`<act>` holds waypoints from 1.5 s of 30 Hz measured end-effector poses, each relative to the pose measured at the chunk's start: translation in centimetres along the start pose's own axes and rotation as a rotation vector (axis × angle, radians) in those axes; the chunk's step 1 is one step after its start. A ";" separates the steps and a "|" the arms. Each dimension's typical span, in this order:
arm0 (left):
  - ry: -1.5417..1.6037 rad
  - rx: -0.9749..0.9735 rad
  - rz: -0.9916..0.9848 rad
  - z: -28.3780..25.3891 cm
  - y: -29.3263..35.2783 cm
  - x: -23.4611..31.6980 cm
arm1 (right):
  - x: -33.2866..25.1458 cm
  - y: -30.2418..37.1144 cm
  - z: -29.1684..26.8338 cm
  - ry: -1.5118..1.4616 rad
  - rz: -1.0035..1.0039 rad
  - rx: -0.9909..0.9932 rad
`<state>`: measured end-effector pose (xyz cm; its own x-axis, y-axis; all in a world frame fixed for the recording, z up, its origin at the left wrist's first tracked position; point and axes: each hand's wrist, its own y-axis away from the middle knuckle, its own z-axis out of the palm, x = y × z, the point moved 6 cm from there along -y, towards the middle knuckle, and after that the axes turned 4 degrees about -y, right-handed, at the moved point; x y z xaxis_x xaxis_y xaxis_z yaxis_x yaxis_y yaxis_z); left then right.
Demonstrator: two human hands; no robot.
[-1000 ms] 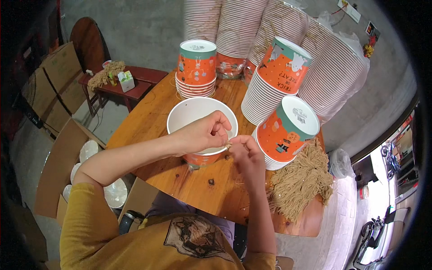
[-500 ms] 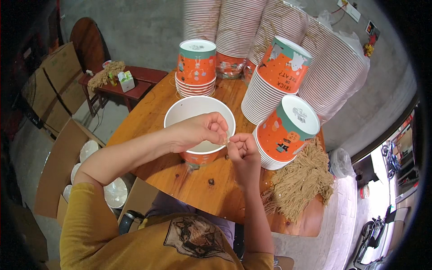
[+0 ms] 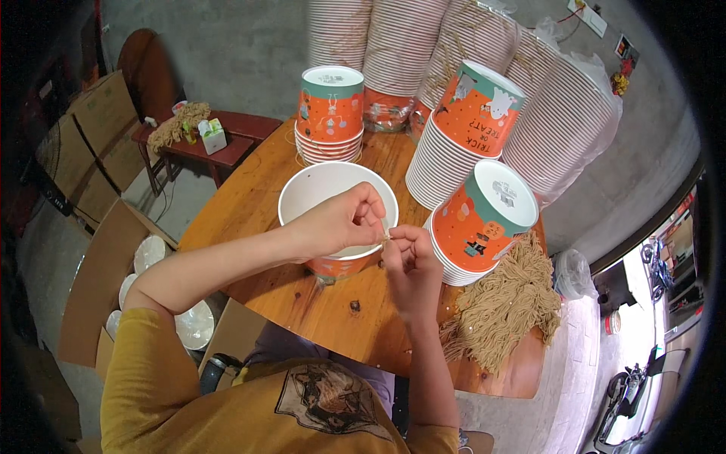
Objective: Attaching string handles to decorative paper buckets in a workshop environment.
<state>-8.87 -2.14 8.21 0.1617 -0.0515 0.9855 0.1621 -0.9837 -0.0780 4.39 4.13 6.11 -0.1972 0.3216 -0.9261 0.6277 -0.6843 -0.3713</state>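
Observation:
An upright white-lined orange paper bucket (image 3: 302, 181) stands on the wooden table in front of me. Over its right rim, the fingertips of my left hand (image 3: 355, 216) and my right hand (image 3: 412, 253) meet in a pinch. Between them shows a small tan bit of cord (image 3: 386, 237), mostly hidden by the fingers. My left forearm crosses the near side of the bucket and covers part of it. To the right of my right hand lies a thick bundle of tan cords (image 3: 507, 306).
Upside-down stacks of orange buckets stand at the right (image 3: 469, 227), behind it (image 3: 476, 113) and at the back left (image 3: 330, 106). Tall plastic-wrapped stacks (image 3: 560, 113) line the wall. On the floor at left, an open carton (image 3: 98, 287) holds white-lined buckets. A red bench (image 3: 234, 151) stands beyond.
Both hands have shifted very slightly right, still pinched together. The bucket has moved a touch to the right with them.

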 end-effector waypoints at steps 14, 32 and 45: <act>-0.249 -0.113 0.079 0.3 0.3 0.3 | 0.4 0.1 0.3 -0.140 0.059 -0.026; -0.904 0.051 0.306 0.7 1.4 2.4 | 0.7 0.8 -0.8 -0.044 -0.105 -0.003; -0.936 0.095 0.351 0.8 1.6 2.5 | -2.2 1.6 0.4 0.690 -0.388 0.040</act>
<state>-7.43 -3.70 10.46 0.9090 -0.1399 0.3926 0.0287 -0.9188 -0.3937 5.51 2.05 7.57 0.1236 0.8664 -0.4839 0.5795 -0.4588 -0.6735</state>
